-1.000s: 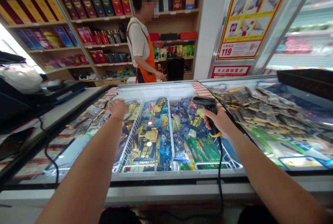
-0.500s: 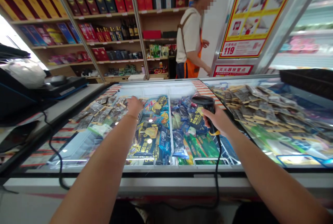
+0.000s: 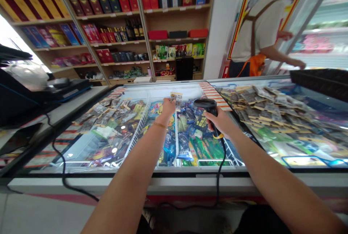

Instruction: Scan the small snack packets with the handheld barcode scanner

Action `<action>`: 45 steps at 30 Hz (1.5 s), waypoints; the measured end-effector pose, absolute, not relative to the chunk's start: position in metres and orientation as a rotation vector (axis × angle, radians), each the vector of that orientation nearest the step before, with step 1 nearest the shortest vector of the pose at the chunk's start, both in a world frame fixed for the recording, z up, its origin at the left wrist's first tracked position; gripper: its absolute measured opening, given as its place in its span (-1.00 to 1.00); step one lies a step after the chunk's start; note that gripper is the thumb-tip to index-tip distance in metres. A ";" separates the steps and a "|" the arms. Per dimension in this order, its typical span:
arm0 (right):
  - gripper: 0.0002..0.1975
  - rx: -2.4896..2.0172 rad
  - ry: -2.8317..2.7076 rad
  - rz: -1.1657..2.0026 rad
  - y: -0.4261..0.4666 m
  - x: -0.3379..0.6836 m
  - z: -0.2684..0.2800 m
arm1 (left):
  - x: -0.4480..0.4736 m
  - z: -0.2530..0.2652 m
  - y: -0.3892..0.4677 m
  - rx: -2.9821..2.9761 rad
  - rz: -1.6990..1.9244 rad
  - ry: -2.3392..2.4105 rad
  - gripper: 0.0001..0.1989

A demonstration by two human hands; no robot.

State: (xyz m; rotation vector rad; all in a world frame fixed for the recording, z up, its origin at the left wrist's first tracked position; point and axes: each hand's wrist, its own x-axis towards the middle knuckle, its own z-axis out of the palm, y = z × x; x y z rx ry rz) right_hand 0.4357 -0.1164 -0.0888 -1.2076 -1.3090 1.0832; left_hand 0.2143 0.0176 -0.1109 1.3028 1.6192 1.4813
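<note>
**Small packet [image 3: 177, 98] in the left hand [image 3: 169, 109], scanner [image 3: 206, 103] in the right hand [image 3: 221, 121]**

The left hand, a thin band [image 3: 160, 125] at its wrist, pinches the packet by its near edge, fingers closed on it. The packet stands out past the fingertips, over the middle of a display case [image 3: 212, 180] and near the far end of a white divider [image 3: 176, 140]. The right hand wraps its fingers round the handle of the black scanner. The scanner's head is near the packet, just to its right and apart from it. A black cable [image 3: 219, 176] hangs from the handle over the case's front edge.

Green packs [image 3: 205, 150] lie in the case below the scanner. Small packets are heaped to the left [image 3: 106, 112] and, in a larger pile, to the right [image 3: 269, 105]. Beyond the case, a co-worker in a pale top [image 3: 262, 24] stands at the right, an arm stretched above a black tray [image 3: 320, 82]. Shelves of boxes [image 3: 174, 39] line the back wall.
</note>
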 end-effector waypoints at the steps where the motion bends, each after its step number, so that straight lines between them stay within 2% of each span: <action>1: -0.64 -1.209 -1.317 1.084 -0.117 0.436 -0.089 | 0.221 -0.112 0.015 1.275 1.513 1.577 -0.81; 9: -0.65 -1.244 -1.425 1.104 -0.118 0.434 -0.092 | 0.235 -0.123 0.001 1.176 1.589 1.179 -0.84; 30: -0.72 -1.314 -1.490 1.100 -0.115 0.434 -0.099 | 0.231 -0.135 0.009 1.230 1.537 1.230 -0.78; 40: -0.69 -1.207 -1.330 1.153 -0.117 0.438 -0.086 | 0.231 -0.136 0.007 1.364 1.539 1.293 -0.81; 45: -0.63 -1.159 -1.190 1.108 -0.124 0.466 -0.057 | 0.259 -0.113 0.000 1.128 1.472 1.285 -0.60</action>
